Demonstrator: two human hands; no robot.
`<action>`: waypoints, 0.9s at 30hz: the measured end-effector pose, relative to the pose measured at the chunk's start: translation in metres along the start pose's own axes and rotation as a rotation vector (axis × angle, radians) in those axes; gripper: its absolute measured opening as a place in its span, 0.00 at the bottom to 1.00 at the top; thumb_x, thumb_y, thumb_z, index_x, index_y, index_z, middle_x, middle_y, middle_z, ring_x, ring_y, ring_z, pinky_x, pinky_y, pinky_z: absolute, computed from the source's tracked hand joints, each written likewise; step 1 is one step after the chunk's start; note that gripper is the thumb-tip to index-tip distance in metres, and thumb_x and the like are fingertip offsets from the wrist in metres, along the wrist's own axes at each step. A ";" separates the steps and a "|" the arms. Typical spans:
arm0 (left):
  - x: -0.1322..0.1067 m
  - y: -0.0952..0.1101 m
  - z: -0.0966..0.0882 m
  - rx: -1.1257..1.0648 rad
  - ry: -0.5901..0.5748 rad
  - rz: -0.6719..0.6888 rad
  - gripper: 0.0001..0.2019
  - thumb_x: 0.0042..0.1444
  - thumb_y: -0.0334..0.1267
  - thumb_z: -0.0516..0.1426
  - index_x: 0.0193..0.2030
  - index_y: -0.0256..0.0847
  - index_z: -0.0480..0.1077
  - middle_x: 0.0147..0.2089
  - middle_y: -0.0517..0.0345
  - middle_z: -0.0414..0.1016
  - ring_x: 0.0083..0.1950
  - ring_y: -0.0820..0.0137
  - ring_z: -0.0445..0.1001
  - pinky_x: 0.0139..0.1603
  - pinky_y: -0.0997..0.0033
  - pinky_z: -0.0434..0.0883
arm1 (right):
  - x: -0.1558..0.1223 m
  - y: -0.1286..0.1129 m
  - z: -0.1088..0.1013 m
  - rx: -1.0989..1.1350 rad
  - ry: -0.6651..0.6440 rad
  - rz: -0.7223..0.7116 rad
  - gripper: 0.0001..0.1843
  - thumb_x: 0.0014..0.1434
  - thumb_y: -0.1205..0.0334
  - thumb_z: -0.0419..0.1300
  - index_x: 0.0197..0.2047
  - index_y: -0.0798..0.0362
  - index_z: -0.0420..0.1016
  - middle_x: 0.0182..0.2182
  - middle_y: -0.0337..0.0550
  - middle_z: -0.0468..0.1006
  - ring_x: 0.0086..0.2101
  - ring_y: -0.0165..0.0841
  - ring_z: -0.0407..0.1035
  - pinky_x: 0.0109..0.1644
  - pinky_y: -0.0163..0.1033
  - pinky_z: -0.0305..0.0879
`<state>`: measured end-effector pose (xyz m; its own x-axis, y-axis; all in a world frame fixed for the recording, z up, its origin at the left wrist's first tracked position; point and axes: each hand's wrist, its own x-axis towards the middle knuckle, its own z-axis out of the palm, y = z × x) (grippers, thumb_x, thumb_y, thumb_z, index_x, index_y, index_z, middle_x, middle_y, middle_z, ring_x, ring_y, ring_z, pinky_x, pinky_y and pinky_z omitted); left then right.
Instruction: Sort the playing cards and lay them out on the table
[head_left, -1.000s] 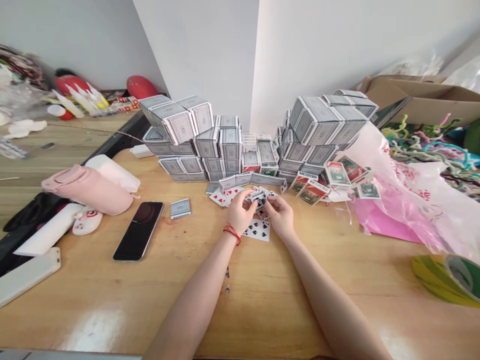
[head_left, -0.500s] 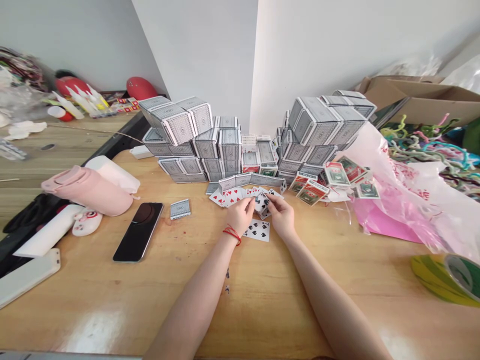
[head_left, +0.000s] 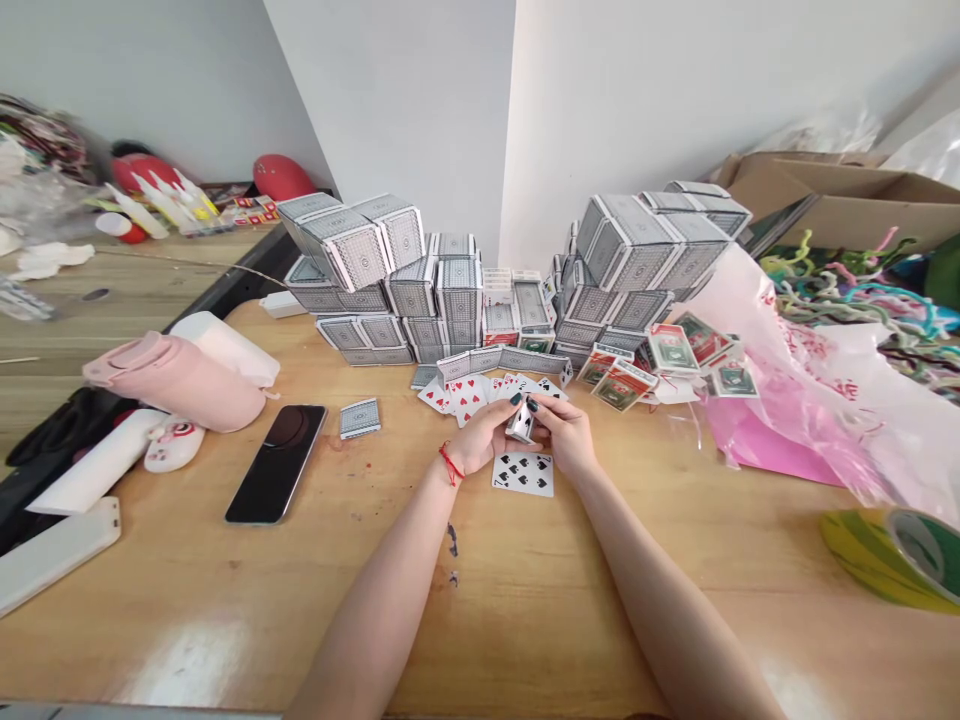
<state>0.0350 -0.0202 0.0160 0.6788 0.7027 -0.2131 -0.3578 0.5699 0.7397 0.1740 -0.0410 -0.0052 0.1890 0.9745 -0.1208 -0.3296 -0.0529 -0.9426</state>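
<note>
My left hand [head_left: 484,436] and my right hand [head_left: 564,430] meet at the middle of the wooden table [head_left: 525,600], both closed round a small stack of playing cards [head_left: 520,421] held on edge between them. A red string circles my left wrist. A face-up spade card [head_left: 523,473] lies flat just below the hands. Behind them, several red and black cards [head_left: 463,393] are fanned face up. A single face-down card [head_left: 361,417] lies apart to the left.
Grey-patterned card cubes are piled at the back left [head_left: 375,270] and back right [head_left: 645,250], with loose card boxes [head_left: 660,365]. A black phone [head_left: 278,461], pink bottle [head_left: 176,380] and white items lie left. Pink plastic bag [head_left: 795,400] and tape roll [head_left: 900,560] sit right.
Both hands have drawn slightly nearer and closed together on the stack, turning it on edge. The spade card below them now lies squarer and a little farther right.
</note>
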 end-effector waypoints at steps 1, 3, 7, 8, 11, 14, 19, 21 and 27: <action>0.000 0.000 -0.001 -0.001 -0.006 -0.011 0.15 0.53 0.45 0.55 0.41 0.36 0.67 0.34 0.50 0.75 0.39 0.65 0.75 0.46 0.55 0.71 | -0.001 -0.001 0.000 0.005 -0.006 0.003 0.12 0.41 0.59 0.66 0.33 0.52 0.79 0.26 0.38 0.75 0.23 0.27 0.65 0.21 0.32 0.60; 0.000 0.001 -0.003 0.002 -0.014 -0.026 0.14 0.53 0.43 0.56 0.42 0.35 0.68 0.34 0.49 0.76 0.39 0.64 0.75 0.47 0.54 0.70 | -0.001 -0.002 0.000 0.022 -0.018 0.010 0.12 0.41 0.59 0.66 0.32 0.52 0.79 0.26 0.38 0.75 0.22 0.26 0.64 0.20 0.31 0.59; 0.001 0.000 -0.007 -0.026 -0.018 -0.038 0.16 0.53 0.45 0.54 0.43 0.36 0.68 0.34 0.48 0.76 0.41 0.61 0.75 0.46 0.54 0.70 | -0.001 -0.004 -0.001 0.113 -0.057 0.042 0.11 0.42 0.60 0.66 0.31 0.53 0.78 0.20 0.37 0.70 0.19 0.25 0.60 0.18 0.32 0.57; 0.001 0.000 -0.007 -0.036 -0.019 -0.037 0.16 0.53 0.45 0.54 0.43 0.36 0.69 0.35 0.47 0.76 0.42 0.60 0.75 0.46 0.55 0.70 | 0.000 -0.004 -0.002 0.142 -0.070 0.050 0.11 0.42 0.60 0.66 0.31 0.53 0.78 0.18 0.36 0.68 0.18 0.25 0.59 0.17 0.32 0.56; 0.002 -0.001 -0.009 -0.062 -0.015 -0.028 0.17 0.54 0.46 0.53 0.45 0.36 0.69 0.36 0.46 0.76 0.43 0.59 0.75 0.47 0.55 0.70 | 0.001 -0.005 -0.003 0.206 -0.105 0.083 0.11 0.43 0.59 0.66 0.32 0.53 0.76 0.16 0.34 0.65 0.17 0.25 0.58 0.17 0.32 0.56; 0.002 0.000 -0.009 -0.093 0.009 -0.012 0.18 0.55 0.46 0.52 0.46 0.36 0.68 0.38 0.46 0.76 0.44 0.60 0.74 0.47 0.55 0.70 | 0.002 -0.005 -0.004 0.243 -0.092 0.089 0.10 0.42 0.60 0.66 0.31 0.52 0.76 0.19 0.36 0.68 0.20 0.26 0.61 0.20 0.33 0.60; 0.003 0.002 -0.008 -0.126 0.065 -0.003 0.18 0.55 0.47 0.52 0.47 0.39 0.66 0.39 0.48 0.76 0.45 0.61 0.74 0.47 0.54 0.70 | 0.004 -0.002 -0.005 0.262 -0.043 0.079 0.09 0.43 0.60 0.65 0.30 0.51 0.75 0.26 0.38 0.74 0.26 0.30 0.67 0.31 0.37 0.66; 0.002 0.003 -0.008 -0.123 0.059 0.000 0.18 0.55 0.47 0.52 0.47 0.39 0.66 0.39 0.49 0.76 0.45 0.61 0.74 0.47 0.54 0.70 | 0.006 -0.001 -0.007 0.287 -0.041 0.078 0.08 0.44 0.60 0.64 0.31 0.50 0.74 0.28 0.37 0.75 0.27 0.30 0.68 0.32 0.38 0.67; 0.000 0.003 -0.010 -0.027 0.003 0.046 0.18 0.53 0.49 0.53 0.42 0.36 0.67 0.38 0.46 0.75 0.44 0.60 0.74 0.46 0.55 0.70 | 0.014 -0.002 -0.017 0.431 -0.004 0.054 0.07 0.47 0.61 0.61 0.32 0.47 0.69 0.28 0.33 0.73 0.27 0.29 0.67 0.32 0.37 0.67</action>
<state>0.0274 -0.0145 0.0122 0.6591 0.7298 -0.1815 -0.4054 0.5480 0.7316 0.1927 -0.0311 -0.0100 0.1577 0.9737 -0.1642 -0.6952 -0.0086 -0.7188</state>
